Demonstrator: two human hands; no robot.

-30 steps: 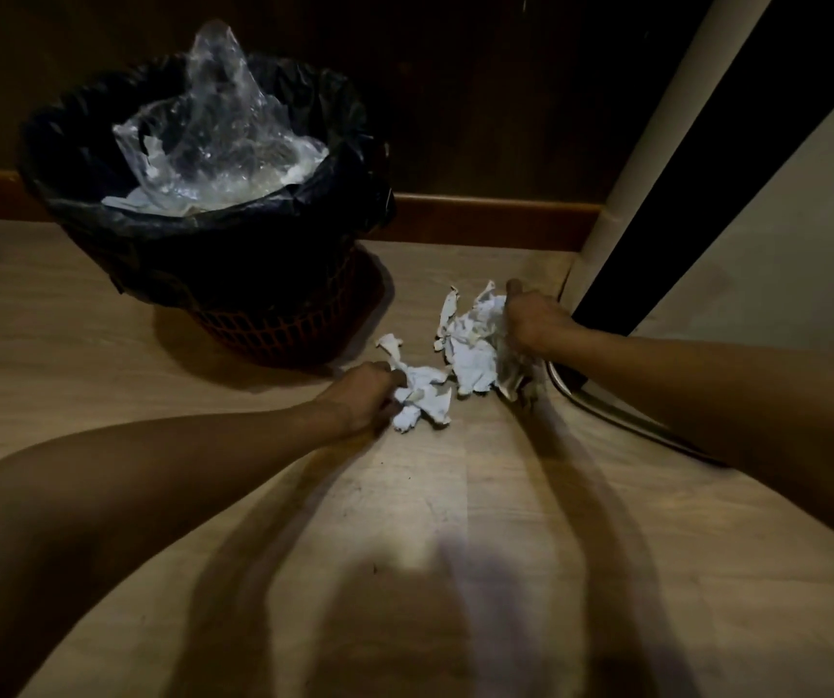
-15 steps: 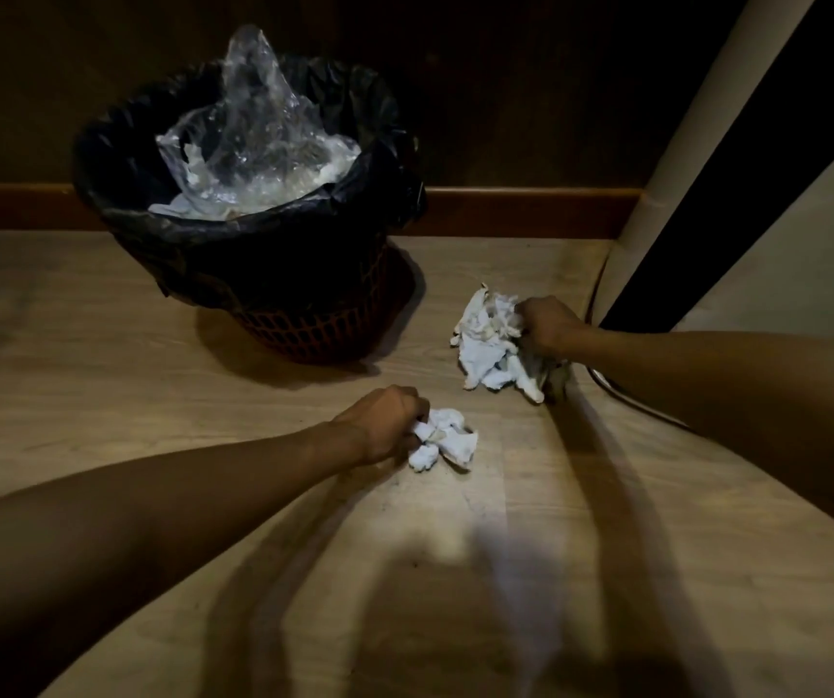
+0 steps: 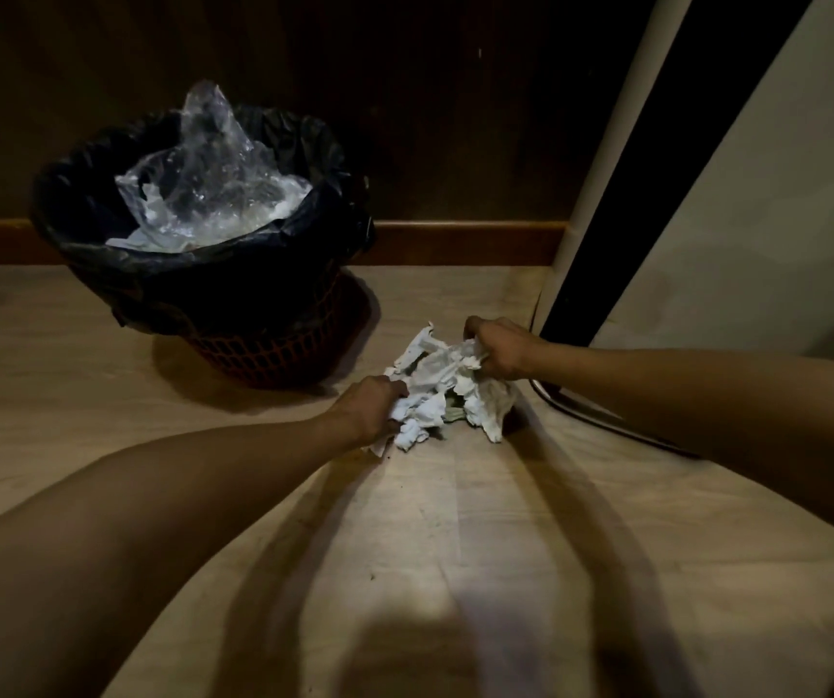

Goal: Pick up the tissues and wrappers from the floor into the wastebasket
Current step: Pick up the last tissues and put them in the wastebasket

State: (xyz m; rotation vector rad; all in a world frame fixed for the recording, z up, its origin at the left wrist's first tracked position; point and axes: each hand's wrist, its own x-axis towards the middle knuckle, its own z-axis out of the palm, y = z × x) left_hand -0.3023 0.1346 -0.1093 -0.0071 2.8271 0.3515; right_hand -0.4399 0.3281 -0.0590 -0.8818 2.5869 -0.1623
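A heap of crumpled white tissues (image 3: 447, 390) lies on the wooden floor in the middle of the view. My left hand (image 3: 367, 408) grips the heap's lower left part, fingers closed on the paper. My right hand (image 3: 498, 345) clutches the upper right side of the same heap. Both clumps now touch and form one pile between the hands. The wastebasket (image 3: 274, 345), a red mesh bin lined with a black bag (image 3: 188, 289), stands to the upper left. Clear crumpled plastic (image 3: 213, 183) and some white paper fill its top.
A dark wooden wall with a skirting board (image 3: 470, 241) runs behind the bin. A pale post (image 3: 601, 158) and a light panel (image 3: 767, 209) rise at the right. A dark cable (image 3: 601, 420) runs along the floor under my right forearm. My shadow falls on the near floor.
My left hand has slid its small tissue clump right and up against the bigger clump held by my right hand. The two clumps have merged into one pile.
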